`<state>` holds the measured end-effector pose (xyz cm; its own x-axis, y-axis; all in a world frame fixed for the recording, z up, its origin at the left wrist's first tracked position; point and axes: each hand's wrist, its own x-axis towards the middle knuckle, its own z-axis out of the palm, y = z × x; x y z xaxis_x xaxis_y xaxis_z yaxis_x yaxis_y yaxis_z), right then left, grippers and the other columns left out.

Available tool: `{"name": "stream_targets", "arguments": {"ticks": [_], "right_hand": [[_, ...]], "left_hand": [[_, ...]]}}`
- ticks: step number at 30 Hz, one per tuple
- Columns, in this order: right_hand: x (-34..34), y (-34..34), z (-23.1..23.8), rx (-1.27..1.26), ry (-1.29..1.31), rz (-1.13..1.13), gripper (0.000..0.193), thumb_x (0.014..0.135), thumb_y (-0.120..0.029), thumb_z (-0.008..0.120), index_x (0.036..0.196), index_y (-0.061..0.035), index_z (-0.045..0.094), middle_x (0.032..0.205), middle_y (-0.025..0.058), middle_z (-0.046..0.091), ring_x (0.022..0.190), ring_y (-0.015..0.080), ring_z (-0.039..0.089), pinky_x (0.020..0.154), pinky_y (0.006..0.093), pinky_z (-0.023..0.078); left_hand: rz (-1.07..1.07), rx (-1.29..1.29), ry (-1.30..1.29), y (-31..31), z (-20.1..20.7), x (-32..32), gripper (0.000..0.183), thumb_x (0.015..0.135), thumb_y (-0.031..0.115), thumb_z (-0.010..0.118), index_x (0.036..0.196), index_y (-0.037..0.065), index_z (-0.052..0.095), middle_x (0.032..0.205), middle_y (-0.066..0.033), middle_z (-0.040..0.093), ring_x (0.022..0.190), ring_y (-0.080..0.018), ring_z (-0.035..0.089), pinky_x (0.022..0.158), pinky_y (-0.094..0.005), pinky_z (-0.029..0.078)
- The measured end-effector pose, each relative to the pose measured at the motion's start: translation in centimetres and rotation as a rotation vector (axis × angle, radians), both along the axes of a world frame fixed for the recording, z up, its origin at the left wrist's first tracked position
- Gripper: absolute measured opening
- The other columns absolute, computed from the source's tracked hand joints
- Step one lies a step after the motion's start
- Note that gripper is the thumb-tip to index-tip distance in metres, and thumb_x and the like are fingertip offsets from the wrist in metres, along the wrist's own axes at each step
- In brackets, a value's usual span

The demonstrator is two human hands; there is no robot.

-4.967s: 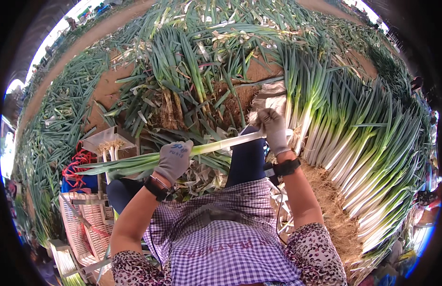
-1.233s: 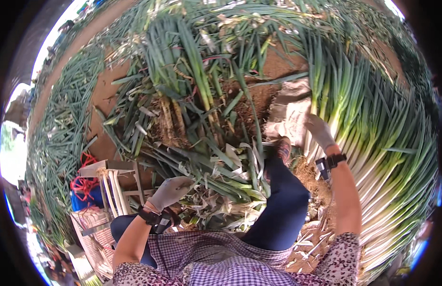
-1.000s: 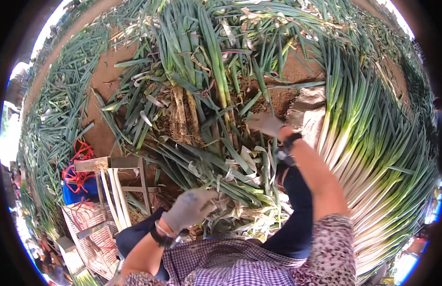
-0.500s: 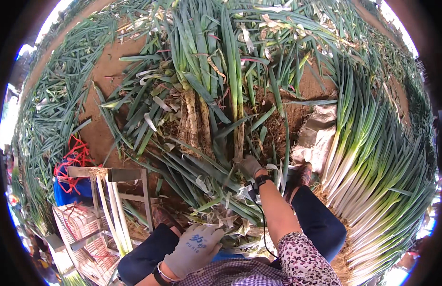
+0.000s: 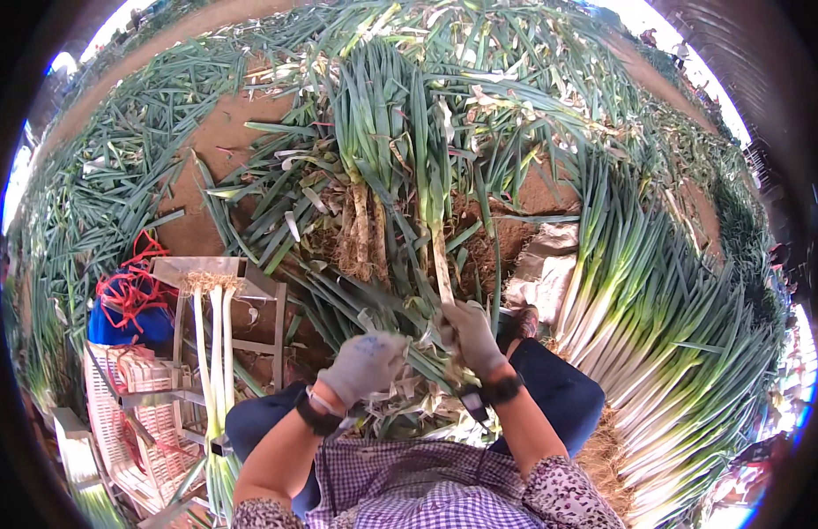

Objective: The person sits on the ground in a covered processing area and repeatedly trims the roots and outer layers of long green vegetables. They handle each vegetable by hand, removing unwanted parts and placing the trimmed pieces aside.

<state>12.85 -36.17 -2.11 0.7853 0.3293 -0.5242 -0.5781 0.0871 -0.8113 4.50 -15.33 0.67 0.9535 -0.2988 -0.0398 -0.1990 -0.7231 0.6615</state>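
Centrally, gripped a long, green-topped, brown-stalked leek (image 5: pixel 441 264) in the grey-gloved right hand (image 5: pixel 469 335), beside loose green leaves (image 5: pixel 343 304); curled the grey-gloved left hand (image 5: pixel 367 363) nearby, could not tell whether empty.

A hand could pass over the crumpled cloth (image 5: pixel 543 264). To its right, a thick row of onions (image 5: pixel 651 353) blocks the way. To its left is a bit of bare dirt (image 5: pixel 515 234), then a tall onion bunch (image 5: pixel 378 141) in the way. Just below it are a foot (image 5: pixel 522 324) and a bent knee (image 5: pixel 563 383) to go around.
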Motion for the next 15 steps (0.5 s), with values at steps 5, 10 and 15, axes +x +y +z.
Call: {"name": "stream_targets", "arguments": {"ticks": [5, 10, 15], "right_hand": [[-11.8, -5.3, 12.9, 0.010, 0.042, 0.255, 0.035, 0.100, -0.021, 0.053, 0.126, 0.0017, 0.056, 0.072, -0.0030, 0.051, 0.050, 0.0035, 0.039, 0.043, 0.0192, 0.029], [-17.5, -11.2, 14.2, 0.168, 0.158, 0.452, 0.046, 0.099, -0.021, 0.058, 0.136, 0.0037, 0.050, 0.078, 0.0021, 0.057, 0.055, 0.0051, 0.045, 0.045, 0.0195, 0.033], [-13.3, -12.0, 6.2, -0.382, -0.405, 0.630, 0.041, 0.095, -0.019, 0.067, 0.130, 0.0001, 0.057, 0.094, 0.0047, 0.067, 0.083, 0.0107, 0.061, 0.077, 0.0241, 0.049]], "left_hand": [[0.371, -0.846, 0.234, -0.2, -1.2, 3.0, 0.026, 0.098, 0.023, 0.052, 0.105, 0.000, 0.063, 0.079, -0.0107, 0.068, 0.076, -0.0316, 0.068, 0.069, -0.0429, 0.051], [0.397, -1.928, 0.541, 0.3, 2.4, 4.5, 0.033, 0.102, 0.029, 0.050, 0.119, 0.001, 0.053, 0.110, -0.0154, 0.061, 0.095, -0.0326, 0.065, 0.092, -0.0504, 0.052], [0.582, -1.879, 0.359, 4.1, 5.1, 2.6, 0.034, 0.102, 0.027, 0.051, 0.121, 0.000, 0.051, 0.109, -0.0158, 0.062, 0.096, -0.0337, 0.066, 0.090, -0.0537, 0.055]]}}
